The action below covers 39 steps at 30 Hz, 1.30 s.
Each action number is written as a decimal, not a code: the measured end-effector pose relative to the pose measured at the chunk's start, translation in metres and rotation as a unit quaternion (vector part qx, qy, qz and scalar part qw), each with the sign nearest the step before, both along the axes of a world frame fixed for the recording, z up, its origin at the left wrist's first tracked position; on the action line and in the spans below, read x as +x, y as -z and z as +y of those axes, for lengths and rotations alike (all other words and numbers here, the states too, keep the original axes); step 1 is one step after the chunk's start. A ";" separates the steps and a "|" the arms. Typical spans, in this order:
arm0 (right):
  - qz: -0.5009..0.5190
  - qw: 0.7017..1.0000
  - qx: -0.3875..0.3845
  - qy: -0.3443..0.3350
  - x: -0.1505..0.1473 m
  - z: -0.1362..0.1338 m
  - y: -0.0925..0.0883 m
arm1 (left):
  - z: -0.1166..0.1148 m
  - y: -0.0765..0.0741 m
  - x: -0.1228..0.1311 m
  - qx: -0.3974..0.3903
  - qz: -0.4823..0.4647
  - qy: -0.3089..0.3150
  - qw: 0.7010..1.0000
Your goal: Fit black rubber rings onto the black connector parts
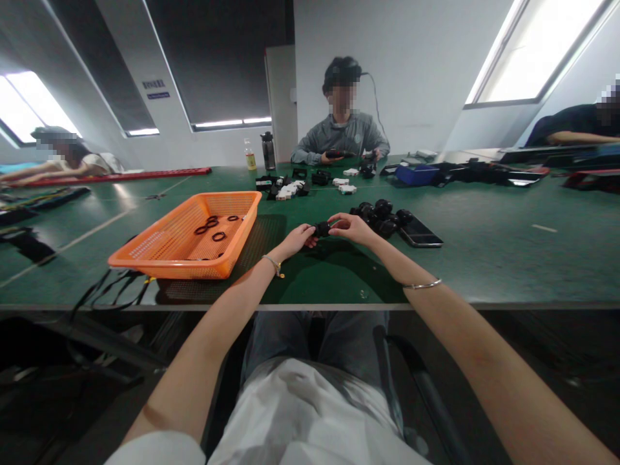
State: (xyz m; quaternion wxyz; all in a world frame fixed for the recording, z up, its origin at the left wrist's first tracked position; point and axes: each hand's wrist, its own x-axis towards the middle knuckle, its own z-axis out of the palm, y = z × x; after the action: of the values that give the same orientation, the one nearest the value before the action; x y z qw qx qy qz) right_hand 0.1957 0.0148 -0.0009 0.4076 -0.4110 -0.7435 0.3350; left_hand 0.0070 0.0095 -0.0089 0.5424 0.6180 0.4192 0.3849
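Black part (321, 228) pinched between both hands (298, 237) (349, 227), rings (213, 227) already in the orange basket (145, 257) at nine o'clock, a pile (382, 215) waiting at two o'clock.

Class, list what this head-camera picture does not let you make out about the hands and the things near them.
1. The small black part, head view: both hands' fingers cover its ends, too small to identify.
2. The black pile: the right hand hides its near edge, so the pieces cannot be counted.
3. The orange basket: its near wall hides part of the floor; the black rings are too small to read.
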 end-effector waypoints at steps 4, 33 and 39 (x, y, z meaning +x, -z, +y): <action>0.005 1.000 -0.012 -0.015 0.001 0.000 -0.001 | 0.001 0.001 -0.001 -0.003 -0.006 0.000 1.000; -0.009 1.000 0.021 0.007 0.000 0.000 0.000 | 0.002 0.003 -0.001 0.007 -0.010 0.009 1.000; -0.003 1.000 0.002 -0.023 0.001 -0.001 -0.001 | 0.001 0.001 -0.001 0.003 -0.004 0.007 1.000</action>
State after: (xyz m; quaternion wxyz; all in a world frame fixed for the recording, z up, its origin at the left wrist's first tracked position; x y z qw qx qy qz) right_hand 0.1966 0.0140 0.0004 0.3985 -0.3939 -0.7546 0.3413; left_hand 0.0059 0.0104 -0.0102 0.5446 0.6213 0.4116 0.3847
